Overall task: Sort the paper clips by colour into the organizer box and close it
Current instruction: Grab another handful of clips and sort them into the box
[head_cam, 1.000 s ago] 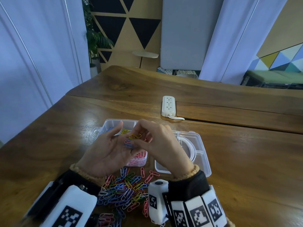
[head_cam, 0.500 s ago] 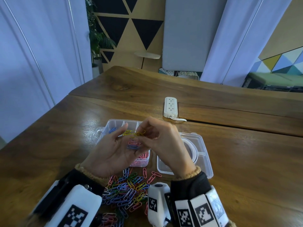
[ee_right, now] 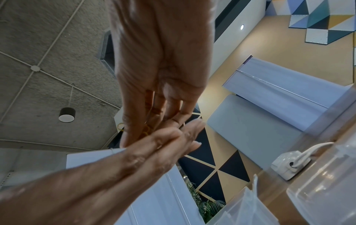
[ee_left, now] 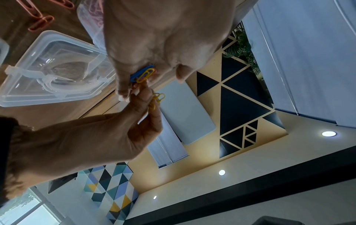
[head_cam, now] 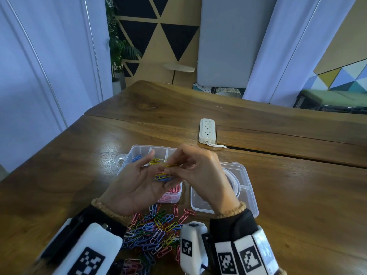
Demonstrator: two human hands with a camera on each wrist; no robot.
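Yellow clip (head_cam: pixel 171 165) pinched crosswise, near-level

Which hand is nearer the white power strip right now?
Right. The right hand is raised over the organizer box, just short of the power strip. The left hand is farther to the left and nearer the person.

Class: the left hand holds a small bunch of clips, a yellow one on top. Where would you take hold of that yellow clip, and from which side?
Pinch the yellow clip by its free rounded end, coming from above on the right, as the right hand does. It lies flat across the left hand fingers, on top of the blue clip.
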